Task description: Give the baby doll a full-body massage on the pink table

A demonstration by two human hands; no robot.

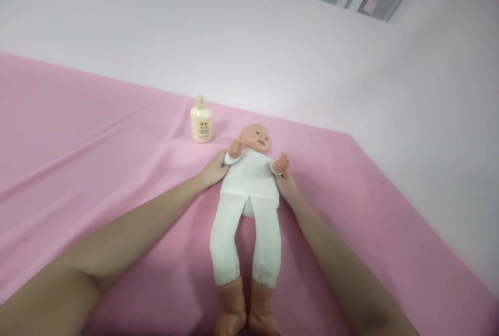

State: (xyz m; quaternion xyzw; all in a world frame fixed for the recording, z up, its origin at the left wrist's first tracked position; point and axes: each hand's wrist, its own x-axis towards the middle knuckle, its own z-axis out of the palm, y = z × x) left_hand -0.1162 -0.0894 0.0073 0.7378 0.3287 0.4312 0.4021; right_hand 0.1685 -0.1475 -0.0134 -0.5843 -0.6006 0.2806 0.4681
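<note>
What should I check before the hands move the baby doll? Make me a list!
1. Doll lies flat on its back on the pink sheet: ok.
2. Left hand touches the doll's side below its arm: ok.
3. Right hand touches the other side: ok.
4. Fingers reach under the doll's back: cannot tell, hidden.
5. Lotion bottle stands upright, apart from the doll: ok.
6. Doll's legs lie straight, feet toward the person: ok.

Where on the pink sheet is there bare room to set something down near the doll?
Bare sheet lies left of the bottle and left hand, and right of the right hand toward the wall. It is crowded around the doll, with both hands against its sides.
</note>
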